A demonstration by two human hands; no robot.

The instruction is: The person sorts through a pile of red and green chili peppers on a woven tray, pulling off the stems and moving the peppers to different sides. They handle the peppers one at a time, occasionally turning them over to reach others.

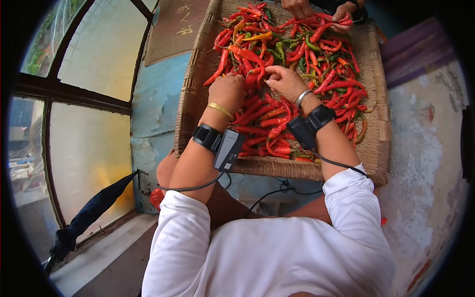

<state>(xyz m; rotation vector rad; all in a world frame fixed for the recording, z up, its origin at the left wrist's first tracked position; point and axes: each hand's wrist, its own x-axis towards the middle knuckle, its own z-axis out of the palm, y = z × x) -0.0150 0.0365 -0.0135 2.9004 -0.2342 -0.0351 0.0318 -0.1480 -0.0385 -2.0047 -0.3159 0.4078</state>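
Note:
A shallow woven basket (316,171) in front of me is heaped with chili peppers (255,116), mostly red, with some green and orange ones among them. Over the left part of the heap, my left hand (227,93) has its fingers curled down among red chilies; its fingertips are hidden, so what they grip does not show. Just to its right, my right hand (288,83) is held above the peppers with thumb and forefinger apart, pointing toward the left hand. No pepper shows between those two fingers.
Another person's hands (341,17) handle red chilies at the basket's far edge. A window (91,106) and a folded dark umbrella (99,205) are on the left. Black cables (284,188) run from the wrist devices (229,151) below the basket's near rim.

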